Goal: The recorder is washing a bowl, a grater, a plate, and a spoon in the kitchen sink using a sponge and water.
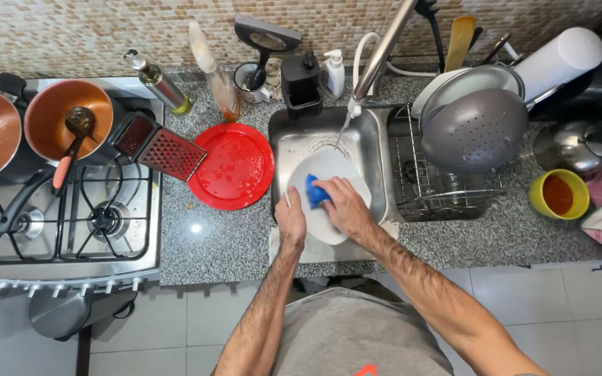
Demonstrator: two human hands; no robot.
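While left hand grips white plate edge, right hand clutching blue sponge on it

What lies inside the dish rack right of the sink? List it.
In the dish rack a grey perforated colander leans over a round metal lid and a white plate's edge. Whatever sits lower behind the colander is covered; the rack's front wires look bare.

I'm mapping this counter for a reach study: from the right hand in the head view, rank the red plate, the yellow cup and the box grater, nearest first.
From the right hand, scrubbing the white plate over the sink:
1. Red plate, on the counter just left of the sink.
2. Box grater, farther left, at the stove's edge.
3. Yellow cup, far right, beyond the dish rack.
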